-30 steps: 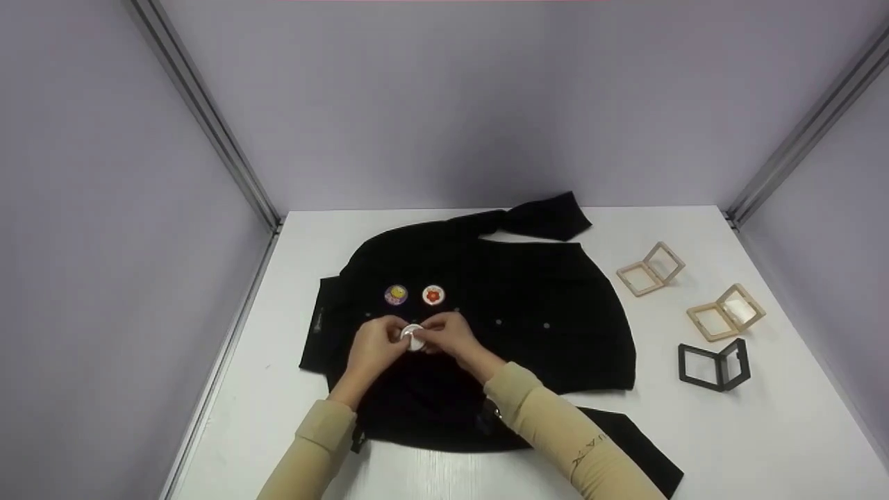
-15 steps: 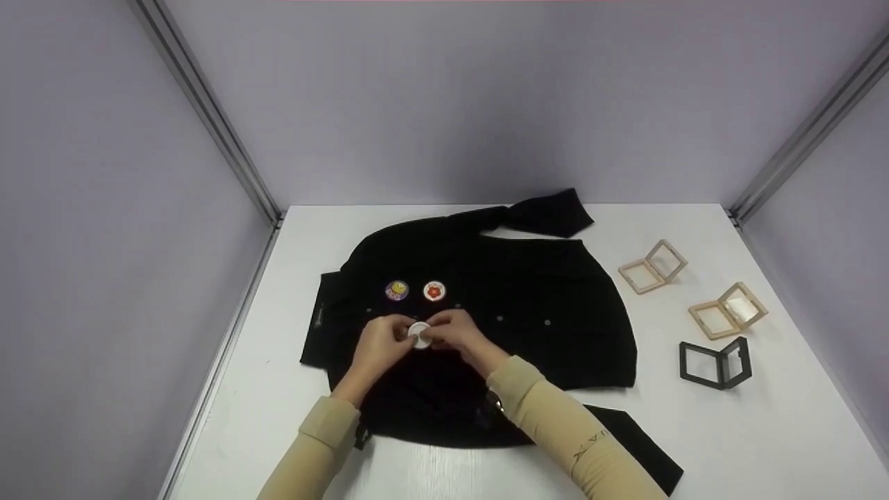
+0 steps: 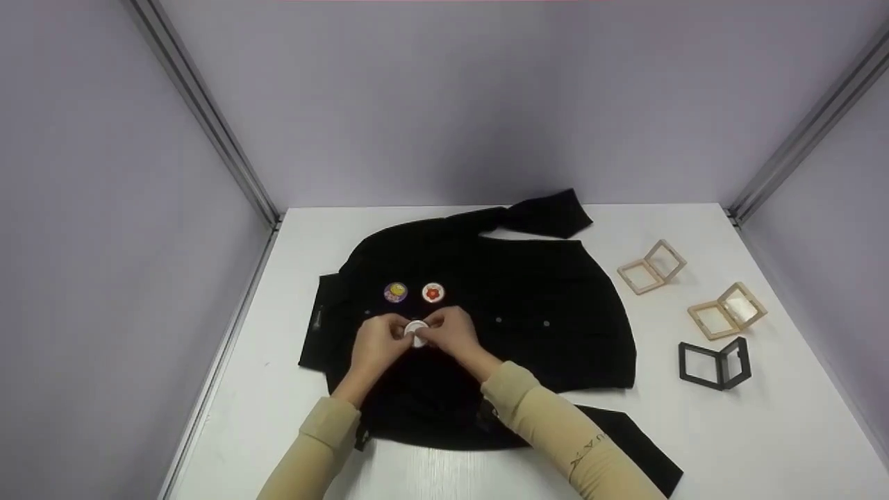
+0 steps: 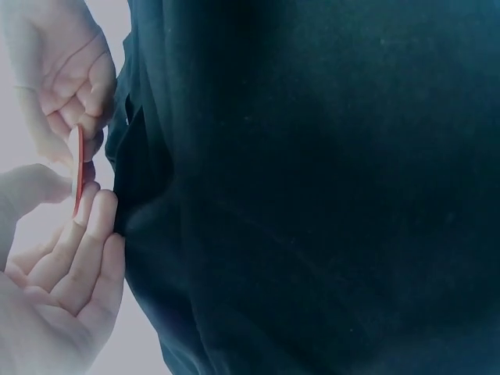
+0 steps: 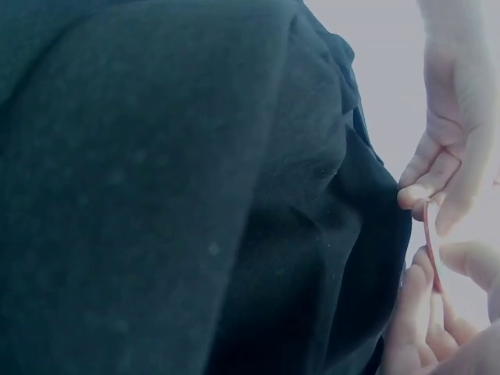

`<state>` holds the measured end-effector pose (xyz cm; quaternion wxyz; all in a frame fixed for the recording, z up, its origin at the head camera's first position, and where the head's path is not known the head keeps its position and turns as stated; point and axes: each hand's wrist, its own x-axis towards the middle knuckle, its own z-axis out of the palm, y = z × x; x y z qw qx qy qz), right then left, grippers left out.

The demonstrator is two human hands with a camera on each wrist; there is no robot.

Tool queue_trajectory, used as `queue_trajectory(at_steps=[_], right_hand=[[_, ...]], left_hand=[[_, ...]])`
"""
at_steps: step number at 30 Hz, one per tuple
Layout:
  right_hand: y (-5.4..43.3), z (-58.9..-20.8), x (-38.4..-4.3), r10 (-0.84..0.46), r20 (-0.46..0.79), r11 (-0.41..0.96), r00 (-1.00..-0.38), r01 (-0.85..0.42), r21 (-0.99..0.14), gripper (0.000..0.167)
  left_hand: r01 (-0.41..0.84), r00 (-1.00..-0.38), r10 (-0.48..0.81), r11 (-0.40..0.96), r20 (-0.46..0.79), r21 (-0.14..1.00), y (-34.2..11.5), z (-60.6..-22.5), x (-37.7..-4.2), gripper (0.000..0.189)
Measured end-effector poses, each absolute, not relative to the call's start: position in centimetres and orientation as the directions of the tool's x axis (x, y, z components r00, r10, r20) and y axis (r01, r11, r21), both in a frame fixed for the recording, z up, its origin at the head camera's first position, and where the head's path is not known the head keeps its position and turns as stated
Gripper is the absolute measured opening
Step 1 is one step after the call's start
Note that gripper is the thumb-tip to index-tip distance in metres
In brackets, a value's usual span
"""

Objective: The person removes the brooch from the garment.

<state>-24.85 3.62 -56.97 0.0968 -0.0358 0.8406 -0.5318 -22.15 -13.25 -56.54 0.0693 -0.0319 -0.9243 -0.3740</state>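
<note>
Both hands pinch a round button badge between them, its white back (image 3: 416,334) facing up in the head view. My left hand (image 3: 375,347) grips its left edge and my right hand (image 3: 455,337) its right edge, thumbs on top. Edge-on in the left wrist view, the badge (image 4: 77,170) has a thin red rim. It is held just over a black shirt (image 3: 542,278) spread on the table. Beyond the hands, a purple and yellow badge (image 3: 396,292) and a white badge with a red flower (image 3: 433,293) lie on the shirt. The badge's printed front is hidden.
Two light wooden display frames (image 3: 628,274) (image 3: 708,321) and a black display frame (image 3: 700,382) stand opened on the white table (image 3: 778,430) at the right. Grey walls enclose the back and sides. One shirt sleeve (image 3: 628,444) reaches under the right forearm.
The hands and the badge shift slightly right, then slightly back left. The badge's back turns a little between the fingers. The shirt, the other badges and the frames stay put.
</note>
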Motion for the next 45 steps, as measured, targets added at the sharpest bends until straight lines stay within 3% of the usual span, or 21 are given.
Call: queue_trajectory(at_steps=[10, 30, 37, 45], right_hand=[[3.7, -56.9, -24.6, -0.167, -0.074, 0.474, -0.983, -0.014, -0.880, 0.019], [4.0, -57.0, -24.5, -0.210, -0.164, 0.347, -0.964, 0.083, -0.934, 0.019], [4.1, -56.7, -24.7, -0.198, -0.165, 0.393, -0.966, 0.075, -0.916, 0.018], [4.0, -56.6, -24.8, -0.170, -0.151, 0.411, -0.974, 0.070, -0.909, 0.017]], left_hand=[[0.079, -0.991, -0.019, 0.729, 0.134, 0.680, -13.1, -56.6, -22.1, 0.009], [0.056, -0.998, 0.013, 0.634, 0.062, 0.771, -14.2, -56.6, -22.1, 0.007], [0.006, -1.000, -0.010, 0.589, 0.014, 0.808, -14.7, -56.4, -22.2, 0.008], [0.024, -0.999, -0.016, 0.620, 0.042, 0.784, -14.8, -56.1, -22.3, 0.010]])
